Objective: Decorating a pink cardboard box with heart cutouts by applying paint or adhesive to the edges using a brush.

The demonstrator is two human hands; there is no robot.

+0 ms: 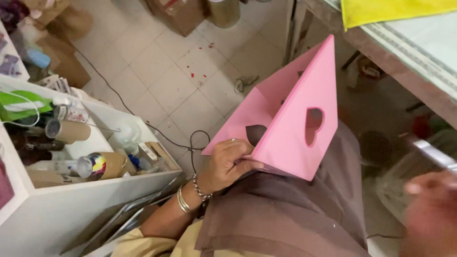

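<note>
I'm looking down into what reads as a small craft workshop: white shelves (pixel 95 190) crammed with cardboard tubes (pixel 66 131), bottles and a paint-smeared can (pixel 93 166), cardboard boxes (pixel 178 14) stacked on the tiled floor (pixel 162 81), a cable trailing across it, red scraps scattered about, and a worn tabletop (pixel 404 62) with a yellow cloth (pixel 395 9).

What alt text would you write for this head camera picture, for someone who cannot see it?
A person's left hand grips a pink folded panel with heart-shaped cutouts, resting on their brown-clothed lap. Their right hand, blurred at the lower right, holds nothing clearly visible. A white shelf unit with cardboard tubes stands to the left on a tiled floor.
</note>
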